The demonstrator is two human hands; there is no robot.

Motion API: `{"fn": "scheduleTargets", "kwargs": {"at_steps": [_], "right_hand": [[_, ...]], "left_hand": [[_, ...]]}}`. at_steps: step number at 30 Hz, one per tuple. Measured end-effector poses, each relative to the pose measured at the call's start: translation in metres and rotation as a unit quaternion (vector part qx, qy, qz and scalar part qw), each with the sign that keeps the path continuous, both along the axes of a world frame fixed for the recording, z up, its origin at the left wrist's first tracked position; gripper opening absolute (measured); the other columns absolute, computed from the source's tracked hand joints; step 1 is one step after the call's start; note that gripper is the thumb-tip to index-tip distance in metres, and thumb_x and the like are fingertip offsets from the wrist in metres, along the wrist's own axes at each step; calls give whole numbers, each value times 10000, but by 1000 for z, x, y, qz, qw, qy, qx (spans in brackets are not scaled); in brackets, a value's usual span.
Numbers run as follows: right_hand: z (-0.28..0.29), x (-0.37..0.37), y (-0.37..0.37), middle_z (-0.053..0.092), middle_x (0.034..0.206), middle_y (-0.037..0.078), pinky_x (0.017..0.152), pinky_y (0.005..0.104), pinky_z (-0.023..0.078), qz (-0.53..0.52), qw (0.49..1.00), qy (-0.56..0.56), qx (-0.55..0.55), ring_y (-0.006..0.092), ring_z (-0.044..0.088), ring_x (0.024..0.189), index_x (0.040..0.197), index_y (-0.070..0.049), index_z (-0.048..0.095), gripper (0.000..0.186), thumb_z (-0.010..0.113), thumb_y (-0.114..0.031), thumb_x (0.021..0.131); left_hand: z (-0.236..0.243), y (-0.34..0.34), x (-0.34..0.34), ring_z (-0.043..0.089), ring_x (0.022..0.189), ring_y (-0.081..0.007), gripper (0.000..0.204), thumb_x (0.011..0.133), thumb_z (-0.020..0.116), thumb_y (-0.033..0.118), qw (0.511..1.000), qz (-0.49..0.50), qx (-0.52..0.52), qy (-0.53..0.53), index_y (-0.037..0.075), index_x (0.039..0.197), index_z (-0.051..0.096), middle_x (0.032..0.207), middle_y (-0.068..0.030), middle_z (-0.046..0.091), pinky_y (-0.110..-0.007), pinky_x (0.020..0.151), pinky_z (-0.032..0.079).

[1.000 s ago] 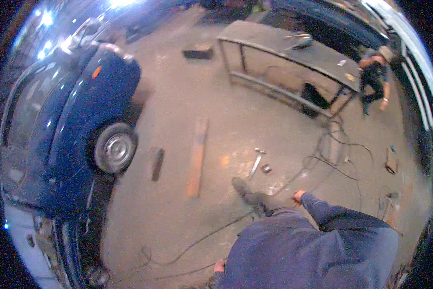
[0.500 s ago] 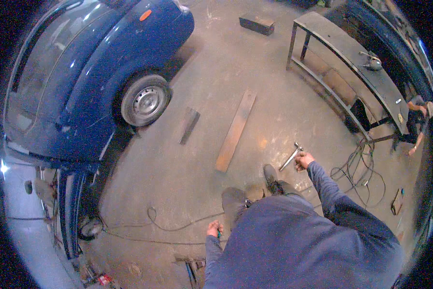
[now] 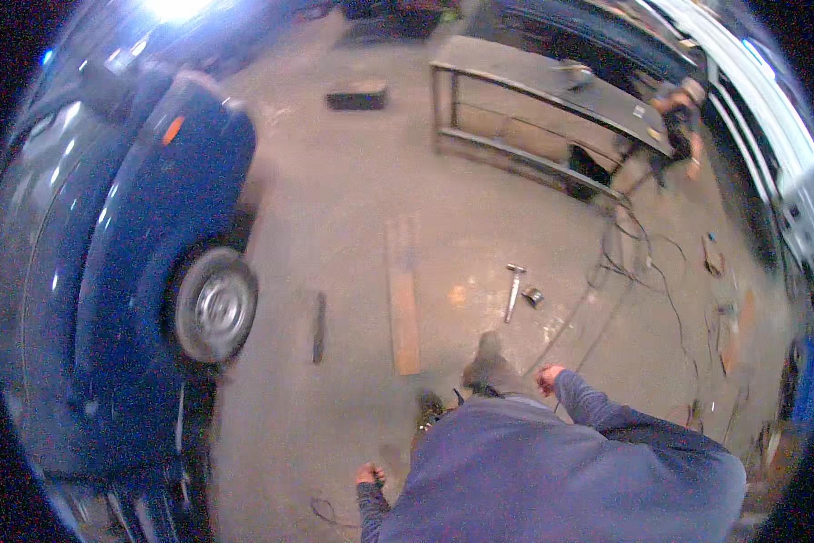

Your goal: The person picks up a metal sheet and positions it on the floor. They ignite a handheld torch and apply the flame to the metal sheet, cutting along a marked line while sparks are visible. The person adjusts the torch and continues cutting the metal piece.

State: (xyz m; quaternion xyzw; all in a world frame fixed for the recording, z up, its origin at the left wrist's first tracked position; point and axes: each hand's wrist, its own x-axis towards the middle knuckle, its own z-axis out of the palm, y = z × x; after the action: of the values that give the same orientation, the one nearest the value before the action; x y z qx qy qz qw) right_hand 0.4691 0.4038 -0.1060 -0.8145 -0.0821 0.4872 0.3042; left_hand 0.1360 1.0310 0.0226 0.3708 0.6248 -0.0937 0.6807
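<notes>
My left hand (image 3: 371, 475) hangs low beside my body, fingers curled; what it holds, if anything, is too small to make out. My right hand (image 3: 549, 380) is at my right side, blurred, with curled fingers and unclear contents. My feet (image 3: 487, 353) are beneath me on the concrete floor. Beyond them a steel hammer (image 3: 514, 291) lies on the floor beside a small dark metal piece (image 3: 533, 297). To their left lie a long rusty flat bar (image 3: 405, 335) and a short dark bar (image 3: 318, 326).
A blue vehicle (image 3: 153, 226) fills the left. A metal bench (image 3: 534, 74) with items on top stands ahead, a dark block (image 3: 357, 95) to its left. Another person (image 3: 679, 122) bends at its right end, near a white vehicle (image 3: 787, 163). Cables (image 3: 647, 262) loop across the floor at right.
Since half a second ago the view has swung, bringing the bench leftward. My right hand is lower and farther from the hammer in the picture; my feet have shifted.
</notes>
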Motion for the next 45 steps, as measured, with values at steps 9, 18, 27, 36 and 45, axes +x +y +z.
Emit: {"fn": "scheduleTargets", "kwargs": {"at_steps": [9,18,27,36,45], "right_hand": [[87,-61,90,654,787,101,477,398,559,-452,873,182,22,224,651,568,975,-60,628,177,662,-210,887],[88,-88,77,619,728,103,426,400,511,-637,763,98,44,223,613,541,889,-85,600,41,585,-120,875],[70,-165,155,583,697,86,437,401,485,-750,645,142,41,234,574,531,891,-105,593,37,611,-136,901],[1,-181,270,663,764,110,477,434,518,-610,771,184,-6,264,637,589,1022,-86,644,139,618,-151,903],[-17,-65,398,660,843,87,473,383,519,-654,685,284,149,216,645,625,1194,-82,603,315,663,-193,905]], "left_hand": [[58,141,139,546,519,-282,140,978,493,115,983,-159,75,53,45,1090,539,667,-142,552,-377,412,407],[59,62,319,668,612,-264,281,943,544,70,914,-362,41,-181,41,1222,528,798,-147,656,-379,496,541],[53,82,406,686,617,-286,264,987,512,75,854,-506,30,-120,17,1244,520,808,-154,663,-389,492,537],[-12,142,434,625,584,-280,151,989,592,215,820,-567,-74,-44,105,1081,548,720,-95,568,-422,440,490],[-46,148,398,680,591,-229,219,932,561,107,732,-674,-14,98,159,1131,636,811,-96,674,-406,504,555]]}}
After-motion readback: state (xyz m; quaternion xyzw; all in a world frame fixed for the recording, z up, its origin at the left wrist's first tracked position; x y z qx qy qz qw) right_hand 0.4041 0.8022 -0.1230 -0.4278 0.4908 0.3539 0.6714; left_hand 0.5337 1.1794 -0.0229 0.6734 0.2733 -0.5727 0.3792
